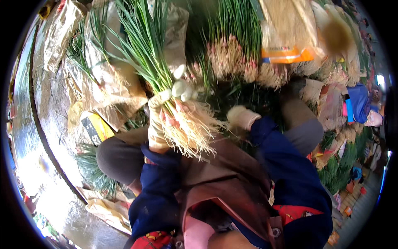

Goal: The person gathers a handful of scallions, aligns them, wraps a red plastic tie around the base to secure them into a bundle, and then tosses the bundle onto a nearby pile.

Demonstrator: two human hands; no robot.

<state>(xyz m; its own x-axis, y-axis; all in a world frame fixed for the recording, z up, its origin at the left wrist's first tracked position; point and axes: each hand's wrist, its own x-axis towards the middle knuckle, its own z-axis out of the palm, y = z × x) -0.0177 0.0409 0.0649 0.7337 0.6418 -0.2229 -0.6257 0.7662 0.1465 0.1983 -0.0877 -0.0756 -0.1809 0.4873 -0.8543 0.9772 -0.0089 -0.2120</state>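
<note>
My left hand, in a pale glove with whitish-green fingertips, is closed around a bunch of spring onions. Long green leaves rise from the grip toward the far left, while the pinkish bulbs and a thick tangle of pale roots hang toward my lap. To the right, apart from that bunch, my right hand wears a pale glove and looks curled over the dark greens. Its fingertips are hidden, so what it holds, if anything, does not show. A brown apron covers my lap below both hands.
More bunches of spring onions stand ahead, roots toward me. Pale sacks lie at the far right and a brownish sack at the left. Loose green leaves lie beside my left knee. Wet grey ground stretches further left.
</note>
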